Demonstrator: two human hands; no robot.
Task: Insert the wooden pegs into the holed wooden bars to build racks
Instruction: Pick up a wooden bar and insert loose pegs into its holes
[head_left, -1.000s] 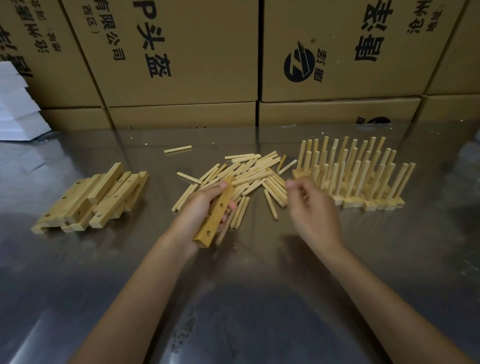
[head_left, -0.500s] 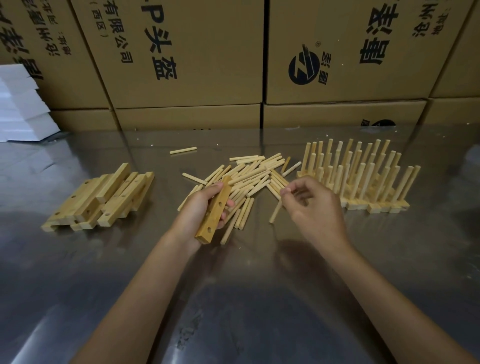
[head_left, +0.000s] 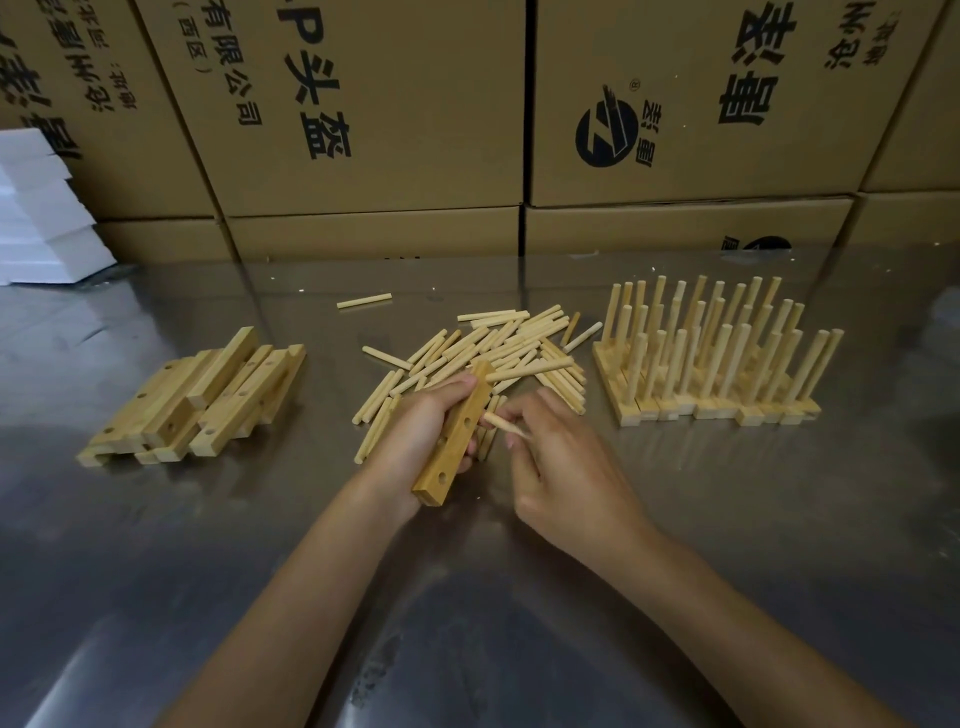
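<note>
Above the peg pile (head_left: 498, 353), the left hand (head_left: 415, 436) grips a holed bar (head_left: 454, 436) tilted, holes exposed; right hand (head_left: 566, 467) fingers pinch a peg (head_left: 501, 423) toward a hole.

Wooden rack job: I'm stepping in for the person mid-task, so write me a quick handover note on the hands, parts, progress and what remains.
Left hand: grips a holed bar, one peg already sticking out of its far end.
Right hand: fingers pinch a second peg, tip at a middle hole, not seated.
Loose pegs: pile on the table's centre, behind the hands.
Empty bars: stacked on the left.
Finished racks: grouped on the right, pegs upright.
Left: seat this peg, fill the remaining holes, then do the stacked bars.
</note>
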